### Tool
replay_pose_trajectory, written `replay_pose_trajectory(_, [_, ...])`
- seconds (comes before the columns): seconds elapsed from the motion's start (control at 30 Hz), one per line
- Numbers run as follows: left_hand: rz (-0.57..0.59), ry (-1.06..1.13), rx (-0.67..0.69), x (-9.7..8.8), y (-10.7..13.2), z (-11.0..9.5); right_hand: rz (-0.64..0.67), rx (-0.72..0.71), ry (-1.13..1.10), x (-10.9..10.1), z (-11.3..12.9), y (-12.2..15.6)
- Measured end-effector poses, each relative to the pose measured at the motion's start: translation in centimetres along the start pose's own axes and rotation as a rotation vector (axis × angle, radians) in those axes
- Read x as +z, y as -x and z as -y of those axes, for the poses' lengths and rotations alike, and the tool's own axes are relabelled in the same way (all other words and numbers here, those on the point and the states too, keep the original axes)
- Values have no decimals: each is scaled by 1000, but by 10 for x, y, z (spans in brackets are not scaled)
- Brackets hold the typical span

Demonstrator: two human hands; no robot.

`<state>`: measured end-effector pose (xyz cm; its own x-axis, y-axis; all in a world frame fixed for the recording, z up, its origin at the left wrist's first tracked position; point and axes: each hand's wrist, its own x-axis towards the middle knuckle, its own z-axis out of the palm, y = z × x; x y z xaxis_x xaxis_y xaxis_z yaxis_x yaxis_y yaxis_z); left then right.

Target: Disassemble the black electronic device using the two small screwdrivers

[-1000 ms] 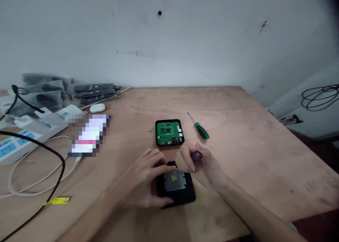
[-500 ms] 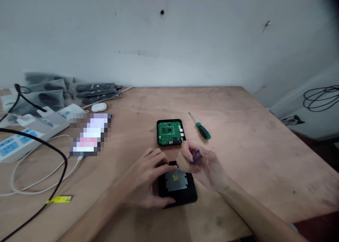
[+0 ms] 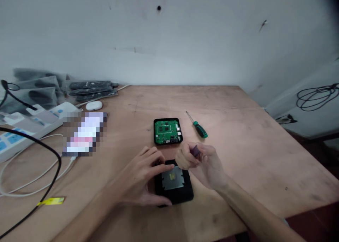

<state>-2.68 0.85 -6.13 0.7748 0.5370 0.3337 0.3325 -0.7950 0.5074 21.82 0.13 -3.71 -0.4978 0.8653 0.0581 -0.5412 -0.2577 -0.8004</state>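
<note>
A black plastic cover (image 3: 186, 192) with a silver metal plate (image 3: 178, 182) and a small yellowish pad (image 3: 172, 176) lies on the table in front of me. My left hand (image 3: 144, 178) grips its left side, thumb along the near edge and index finger stretched over the plate. Above the cover's far right corner, my right hand (image 3: 205, 164) is closed around a small purple object (image 3: 195, 151); most of it is hidden in the fingers. Just beyond sits a black case bottom holding a green circuit board (image 3: 167, 130). To its right rests a green-and-black screwdriver (image 3: 200, 129).
A phone (image 3: 86, 134) with a white charging cable lies left, beside a power strip (image 3: 34, 127) and a white earbud case (image 3: 94, 105). Bagged black items (image 3: 92, 89) stand against the wall. A black cable with a yellow tag (image 3: 54, 201) crosses the left side of the wooden table (image 3: 238, 146).
The whole view has shifted slightly. My right hand has turned a little around the purple object, its fingers curled tighter. My left hand keeps its place on the cover.
</note>
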Motion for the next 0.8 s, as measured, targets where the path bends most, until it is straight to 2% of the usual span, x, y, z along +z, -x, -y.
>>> replay_pose_trajectory(0.13, [1, -18, -5, 0, 0, 1, 8, 16, -19, -3, -4, 4])
replay_pose_trajectory(0.4, [16, -5, -56, 0, -2, -2, 13, -26, 108, -9, -16, 10])
replay_pose_trajectory(0.8, [-4, -10, -34, 4, 1, 1, -13, -29, -87, -3, -11, 7])
